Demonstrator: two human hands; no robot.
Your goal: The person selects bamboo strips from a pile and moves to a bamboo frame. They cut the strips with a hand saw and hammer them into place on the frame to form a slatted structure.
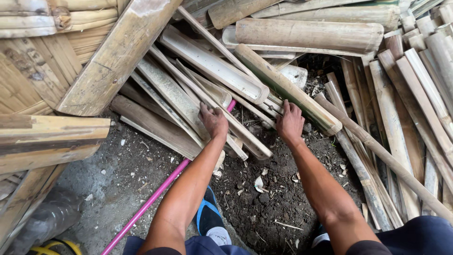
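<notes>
Though uncurled, both hands (213, 120) on bamboo (179, 101).

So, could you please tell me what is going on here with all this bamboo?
A person crouches over dark soil, both bare hands in a pile of split, weathered bamboo slats. The left hand presses on a flat grey-brown bamboo strip. The right hand rests against a thick round bamboo pole with a green patch. A long pink rod lies on the ground beneath the left arm, its far end running under the slats.
</notes>
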